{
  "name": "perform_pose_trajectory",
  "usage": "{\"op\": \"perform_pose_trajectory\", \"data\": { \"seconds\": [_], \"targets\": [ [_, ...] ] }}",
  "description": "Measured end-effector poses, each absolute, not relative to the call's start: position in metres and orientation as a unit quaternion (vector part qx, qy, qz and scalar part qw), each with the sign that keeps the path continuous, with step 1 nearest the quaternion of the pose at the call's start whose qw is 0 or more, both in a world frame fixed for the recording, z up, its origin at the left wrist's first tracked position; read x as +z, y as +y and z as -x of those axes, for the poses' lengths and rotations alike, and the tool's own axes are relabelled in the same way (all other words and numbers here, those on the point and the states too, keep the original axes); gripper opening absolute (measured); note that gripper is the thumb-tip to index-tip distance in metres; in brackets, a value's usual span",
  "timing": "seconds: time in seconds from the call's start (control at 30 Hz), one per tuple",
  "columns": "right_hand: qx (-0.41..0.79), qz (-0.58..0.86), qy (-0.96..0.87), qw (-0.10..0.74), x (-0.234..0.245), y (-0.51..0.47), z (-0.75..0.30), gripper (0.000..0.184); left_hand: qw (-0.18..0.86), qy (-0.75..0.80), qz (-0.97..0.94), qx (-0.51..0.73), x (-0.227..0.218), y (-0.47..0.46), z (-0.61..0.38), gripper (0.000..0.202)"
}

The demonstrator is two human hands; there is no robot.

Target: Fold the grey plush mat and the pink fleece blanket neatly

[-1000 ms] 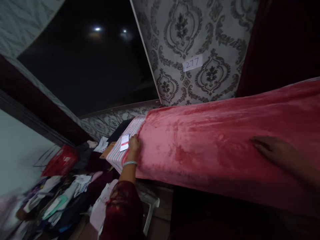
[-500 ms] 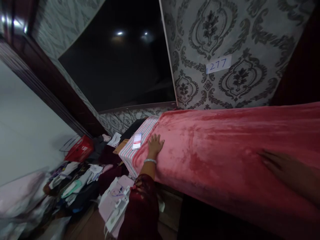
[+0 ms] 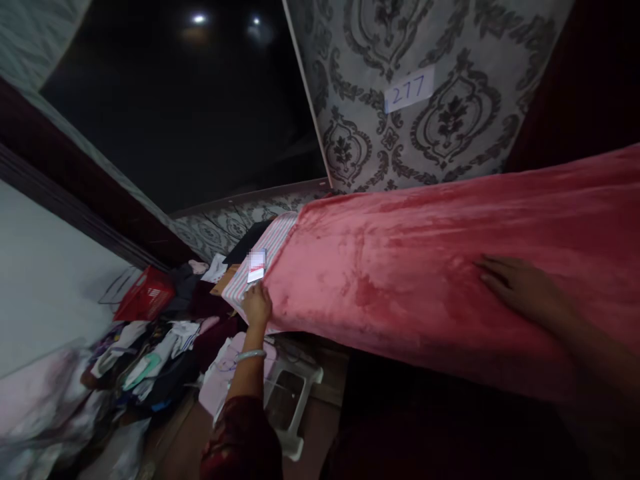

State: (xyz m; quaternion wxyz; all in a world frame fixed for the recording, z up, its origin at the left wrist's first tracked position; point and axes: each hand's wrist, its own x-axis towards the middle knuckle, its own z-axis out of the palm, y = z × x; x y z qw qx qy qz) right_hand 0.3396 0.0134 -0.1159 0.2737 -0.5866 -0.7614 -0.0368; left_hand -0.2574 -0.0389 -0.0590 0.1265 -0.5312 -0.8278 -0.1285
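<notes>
Two bare hands are working at a pink blanket, head view. Left hand is resting by the blanket's front left corner, fingers reaching toward the near end of a phone; whether they are pinching cloth or only lying on it, cannot tell. Bangle is circling that wrist, below it a dark red sleeve. Right hand is lying palm down, toward the blanket's right end and well in from its back edge, fingers straight and fairly close together, gripping nothing visible. Blanket is spreading rightward out of view, its left edge overlapping a striped cloth. Phone is lying on that striped strip, just beside the blanket's left edge, screen lit and partly blurred. White stool is standing below the blanket's front edge, left part; clothes are heaping farther left.
</notes>
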Motion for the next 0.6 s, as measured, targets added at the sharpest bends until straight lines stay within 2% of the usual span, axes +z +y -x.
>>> {"op": "perform_pose_trajectory", "data": {
  "seconds": [0.07, 0.23, 0.47, 0.6],
  "targets": [
    [-0.022, 0.591, -0.764, 0.258, -0.112, 0.011, -0.339, 0.055, 0.124, -0.840, 0.490, -0.198, -0.067, -0.049, 0.269, 0.049],
    [0.013, 0.586, -0.777, 0.230, -0.112, -0.015, -0.347, 0.057, 0.038, -0.819, 0.415, -0.395, -0.088, -0.059, 0.284, 0.040],
    [-0.023, 0.607, -0.753, 0.254, -0.123, -0.089, -0.400, 0.051, -0.068, -0.777, 0.413, -0.470, -0.096, -0.070, 0.283, 0.058],
    [-0.055, 0.656, -0.709, 0.252, -0.123, -0.121, -0.437, 0.048, -0.148, -0.777, 0.376, -0.483, -0.103, -0.078, 0.288, 0.058]
  ]
}}
